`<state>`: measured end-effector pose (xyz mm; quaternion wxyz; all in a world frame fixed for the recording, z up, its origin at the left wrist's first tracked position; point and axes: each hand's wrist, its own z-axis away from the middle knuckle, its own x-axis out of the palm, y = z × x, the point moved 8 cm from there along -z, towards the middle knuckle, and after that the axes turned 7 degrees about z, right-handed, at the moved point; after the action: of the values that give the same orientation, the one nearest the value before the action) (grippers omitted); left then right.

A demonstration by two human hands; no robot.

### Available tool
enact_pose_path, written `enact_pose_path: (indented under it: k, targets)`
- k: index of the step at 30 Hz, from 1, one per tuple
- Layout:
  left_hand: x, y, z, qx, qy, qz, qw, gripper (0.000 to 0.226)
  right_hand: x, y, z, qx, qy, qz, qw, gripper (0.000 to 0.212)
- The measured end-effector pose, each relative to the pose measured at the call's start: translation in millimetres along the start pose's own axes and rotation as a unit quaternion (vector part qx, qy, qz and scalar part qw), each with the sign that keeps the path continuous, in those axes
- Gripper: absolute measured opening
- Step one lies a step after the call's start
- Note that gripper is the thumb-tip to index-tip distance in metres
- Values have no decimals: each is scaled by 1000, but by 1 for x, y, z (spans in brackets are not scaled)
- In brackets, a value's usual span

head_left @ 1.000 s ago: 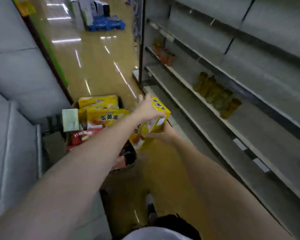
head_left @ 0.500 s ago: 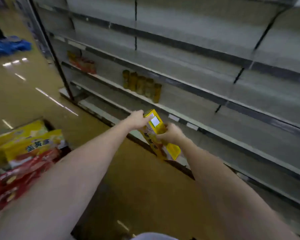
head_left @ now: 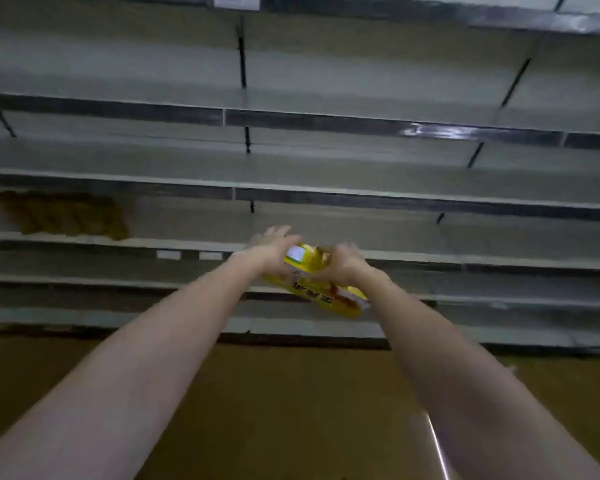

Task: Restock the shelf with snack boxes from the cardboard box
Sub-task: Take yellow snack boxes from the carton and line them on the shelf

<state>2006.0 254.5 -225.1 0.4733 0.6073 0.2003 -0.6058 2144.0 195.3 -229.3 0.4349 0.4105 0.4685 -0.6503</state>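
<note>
Holding the yellow snack box (head_left: 317, 284) tilted at the lower shelf (head_left: 465, 263) front edge, left hand (head_left: 274, 251) and right hand (head_left: 340, 263) gripping opposite sides; looks light, stiff-but-crushable cardboard, so hold the edges, not the faces.

- Snack box (head_left: 317, 287): bright yellow carton, dark lettering plus a reddish-brown food picture on the big face, and a white label patch on the end panel that's pointing up at me. It's tilted, label end high and to the left, far end dipping down to the right. It's up in the air, not resting on anything, right in front of the lower shelf levels. Pretty motion-blurred, so I can't read the print.
- Shelf (head_left: 326, 188): long grey metal unit with several flat levels and dark price-strip edges, running straight across my view. The box sits level with its lower tiers, just in front.
</note>
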Motion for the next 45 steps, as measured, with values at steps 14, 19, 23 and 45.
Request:
enact_pose_path:
  k: [14,19,23,45]
  targets:
    - [37,356,-132,217,37,67,973,56,-116,346,91,186,143,-101,967,72]
    - [56,457,-183,242,32,106,964,46,-149,446,113,296,194,0,935,57]
    - [61,533,-239,240,54,168,955,60,-182,532,124,338,257,9,905,49]
    - [60,867,-472,161,-33,365,916,54,-341,870,67,318,423,-528,664,74]
